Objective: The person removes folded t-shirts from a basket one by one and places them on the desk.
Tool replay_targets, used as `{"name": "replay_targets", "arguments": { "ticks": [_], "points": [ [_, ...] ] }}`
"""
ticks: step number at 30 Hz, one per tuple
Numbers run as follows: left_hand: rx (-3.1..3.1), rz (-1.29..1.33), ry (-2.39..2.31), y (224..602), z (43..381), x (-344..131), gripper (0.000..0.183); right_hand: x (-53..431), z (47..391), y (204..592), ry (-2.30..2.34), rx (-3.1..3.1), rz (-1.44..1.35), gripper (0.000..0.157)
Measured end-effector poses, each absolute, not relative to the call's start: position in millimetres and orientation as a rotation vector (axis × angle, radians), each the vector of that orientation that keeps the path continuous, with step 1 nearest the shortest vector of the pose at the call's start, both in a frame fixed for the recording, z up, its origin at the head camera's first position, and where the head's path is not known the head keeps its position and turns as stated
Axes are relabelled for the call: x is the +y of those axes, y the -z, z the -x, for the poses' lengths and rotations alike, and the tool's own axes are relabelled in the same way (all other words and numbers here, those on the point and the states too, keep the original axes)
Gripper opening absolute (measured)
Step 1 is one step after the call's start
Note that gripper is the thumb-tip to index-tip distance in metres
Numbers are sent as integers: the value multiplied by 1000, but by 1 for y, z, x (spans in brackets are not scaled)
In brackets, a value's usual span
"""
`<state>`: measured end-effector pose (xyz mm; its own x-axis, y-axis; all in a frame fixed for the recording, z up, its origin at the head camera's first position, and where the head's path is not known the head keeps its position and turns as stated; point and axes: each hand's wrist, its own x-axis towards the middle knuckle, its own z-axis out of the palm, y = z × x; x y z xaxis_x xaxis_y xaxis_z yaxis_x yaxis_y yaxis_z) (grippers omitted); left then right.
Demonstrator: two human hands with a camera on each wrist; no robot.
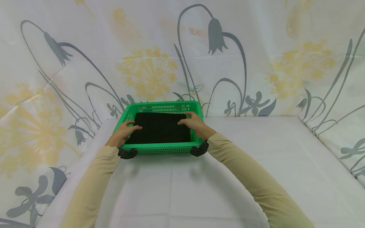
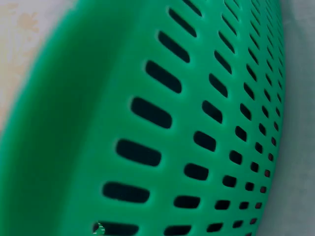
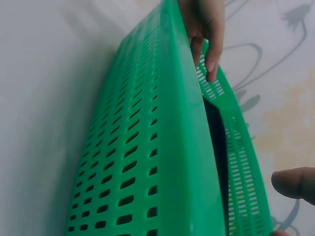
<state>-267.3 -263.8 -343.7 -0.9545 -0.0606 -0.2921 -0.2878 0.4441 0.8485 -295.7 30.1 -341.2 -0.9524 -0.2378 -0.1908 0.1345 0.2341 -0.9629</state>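
A green plastic basket (image 1: 159,146) with slotted walls stands on the white-covered table. Inside it lies a flat black rectangular piece (image 1: 159,128), smooth like folded fabric. My left hand (image 1: 123,131) reaches over the basket's left side, thumb pointing inward above the black piece's left edge. Seen from the right wrist, the left fingers (image 3: 215,54) hang loosely down inside the basket. On the opposite side my right hand (image 1: 195,124) hovers over the black piece's right edge, fingers spread from the thumb. The right thumb (image 3: 295,183) appears apart from the basket wall in the right wrist view.
The table's white cloth (image 1: 256,148) extends to the right and in front of the basket. Behind stands a curtain-like backdrop (image 1: 251,63) with grey and yellow flowers, close to the basket's far rim. Black wrist mounts (image 1: 199,148) hang near the basket's front rim.
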Motion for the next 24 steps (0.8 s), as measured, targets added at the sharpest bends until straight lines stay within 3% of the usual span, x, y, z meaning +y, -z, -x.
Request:
{"name": "replay_targets", "arguments": {
  "ticks": [24],
  "points": [
    [2398, 374, -1573, 349, 274, -261, 68, 25, 302, 349, 1653, 2203, 86, 77]
  ]
}}
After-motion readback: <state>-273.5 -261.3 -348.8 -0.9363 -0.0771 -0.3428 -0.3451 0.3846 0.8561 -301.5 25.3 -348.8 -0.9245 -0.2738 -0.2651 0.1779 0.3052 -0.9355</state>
